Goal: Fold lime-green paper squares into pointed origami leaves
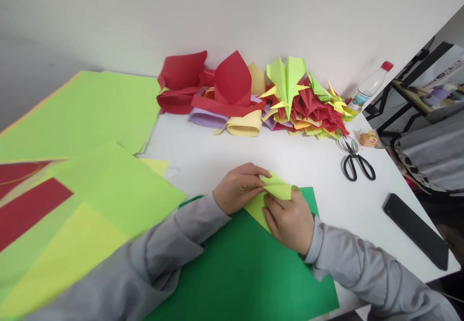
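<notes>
A small piece of lime-green paper (258, 211), partly folded over, lies at the far end of a dark green sheet (250, 268). My left hand (242, 188) pinches the paper's left side between thumb and fingers. On the other side, my right hand (290, 218) grips the folded flap, its fingers curled against the paper. Both hands are close together, and their fingers hide part of the fold. The dark green sheet reaches under both forearms toward me.
Large lime-green sheets (90, 113) and red paper strips (36, 210) cover the left. Behind stand rolled red paper pieces (232, 79) and a pile of folded paper shapes (308, 103). At right are scissors (353, 161), a black case (415, 231), a plastic bottle (369, 86) and a wrapped snack (369, 138).
</notes>
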A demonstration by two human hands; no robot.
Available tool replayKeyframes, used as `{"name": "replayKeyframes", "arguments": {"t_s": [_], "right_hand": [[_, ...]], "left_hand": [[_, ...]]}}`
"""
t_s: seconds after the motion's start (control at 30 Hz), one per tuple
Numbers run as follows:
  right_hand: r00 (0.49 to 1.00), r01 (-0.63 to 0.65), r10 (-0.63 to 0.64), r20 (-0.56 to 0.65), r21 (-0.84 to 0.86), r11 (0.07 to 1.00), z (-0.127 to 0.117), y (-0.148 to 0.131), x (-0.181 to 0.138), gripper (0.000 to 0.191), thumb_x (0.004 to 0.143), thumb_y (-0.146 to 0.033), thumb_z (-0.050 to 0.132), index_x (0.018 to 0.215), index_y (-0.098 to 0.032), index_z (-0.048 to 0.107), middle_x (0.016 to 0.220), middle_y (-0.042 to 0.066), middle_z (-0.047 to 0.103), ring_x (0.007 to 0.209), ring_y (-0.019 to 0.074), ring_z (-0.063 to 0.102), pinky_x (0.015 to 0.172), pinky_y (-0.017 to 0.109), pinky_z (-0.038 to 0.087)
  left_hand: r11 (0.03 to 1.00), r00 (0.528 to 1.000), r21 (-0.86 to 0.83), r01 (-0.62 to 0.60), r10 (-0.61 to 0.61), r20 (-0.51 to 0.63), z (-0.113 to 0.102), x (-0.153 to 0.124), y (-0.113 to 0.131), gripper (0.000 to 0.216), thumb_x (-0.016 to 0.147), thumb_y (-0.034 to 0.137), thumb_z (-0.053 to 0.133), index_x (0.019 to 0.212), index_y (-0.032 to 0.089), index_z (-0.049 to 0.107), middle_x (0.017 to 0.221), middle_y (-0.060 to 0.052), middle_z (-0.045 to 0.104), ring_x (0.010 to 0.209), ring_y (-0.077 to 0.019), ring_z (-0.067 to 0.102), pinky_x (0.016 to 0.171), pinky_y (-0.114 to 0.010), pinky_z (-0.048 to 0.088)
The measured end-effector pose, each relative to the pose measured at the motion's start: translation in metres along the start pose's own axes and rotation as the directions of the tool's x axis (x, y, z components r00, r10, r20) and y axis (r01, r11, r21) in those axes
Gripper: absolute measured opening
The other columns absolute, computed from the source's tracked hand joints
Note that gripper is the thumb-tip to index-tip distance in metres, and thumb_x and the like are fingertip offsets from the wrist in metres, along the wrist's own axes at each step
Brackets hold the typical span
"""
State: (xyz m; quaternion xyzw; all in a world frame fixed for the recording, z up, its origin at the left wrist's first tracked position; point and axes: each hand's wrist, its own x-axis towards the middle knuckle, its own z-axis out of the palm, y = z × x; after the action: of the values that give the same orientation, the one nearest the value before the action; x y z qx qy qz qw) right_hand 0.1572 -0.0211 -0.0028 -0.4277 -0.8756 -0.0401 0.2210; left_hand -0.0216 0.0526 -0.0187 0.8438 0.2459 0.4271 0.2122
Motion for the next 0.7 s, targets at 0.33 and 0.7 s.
{"name": "replayKeyframes", "arguments": {"t_s": [0.33,0.7], "right_hand": [[1.0,0.001,-0.001,0.012,-0.001,1.0,0.0009,0.0003,-0.0007,0.026,0.091,-0.023,0.046,0.102,-0.011,0.066,0.082,0.012,0.068,0.086,0.0252,0.058,0.077,0.041,0.046],[1.0,-0.001,0.001,0.01,0.005,1.0,0.0022,0.001,-0.0009,0.026,0.092,-0.023,0.046,0.103,-0.011,0.066,0.086,0.012,0.069,0.085,0.0244,0.058,0.076,0.041,0.048]], "left_hand": [[1.0,1.0,-0.003,-0.006,0.006,-0.017,0.0002,0.0016,0.0051,0.016,0.087,0.018,0.054,0.078,0.018,0.067,0.097,-0.009,0.072,0.083,-0.0161,0.065,0.075,-0.029,0.056],[0.997,0.999,0.067,-0.037,0.039,-0.036,-0.0019,0.0042,0.0087,0.016,0.087,0.018,0.056,0.075,0.018,0.066,0.095,-0.009,0.073,0.079,-0.0167,0.064,0.073,-0.032,0.054]]}}
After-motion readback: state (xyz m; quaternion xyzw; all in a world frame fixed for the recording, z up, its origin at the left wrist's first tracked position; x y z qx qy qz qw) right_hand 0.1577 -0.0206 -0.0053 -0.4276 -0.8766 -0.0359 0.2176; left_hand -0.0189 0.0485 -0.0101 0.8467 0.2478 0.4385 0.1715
